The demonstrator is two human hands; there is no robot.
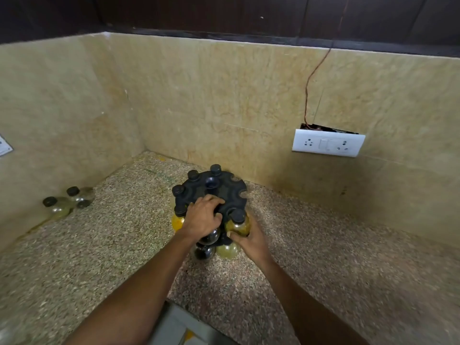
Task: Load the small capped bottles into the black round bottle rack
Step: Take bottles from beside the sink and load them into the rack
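Note:
The black round bottle rack (224,189) stands near the back wall on the speckled counter. Several black-capped bottles hang in slots along its left and front rim. My left hand (202,216) lies on the rack's top plate, fingers curled over its front edge. My right hand (250,239) grips a yellowish capped bottle (238,224) at a front-right slot. Lower bottles (227,250) show under the rack. Three loose capped bottles (66,201) stand by the left wall.
The counter (323,245) sits in a corner between beige stone walls. A white socket plate (328,145) with a thin wire above it is on the back wall to the right. The counter's front edge runs below my arms.

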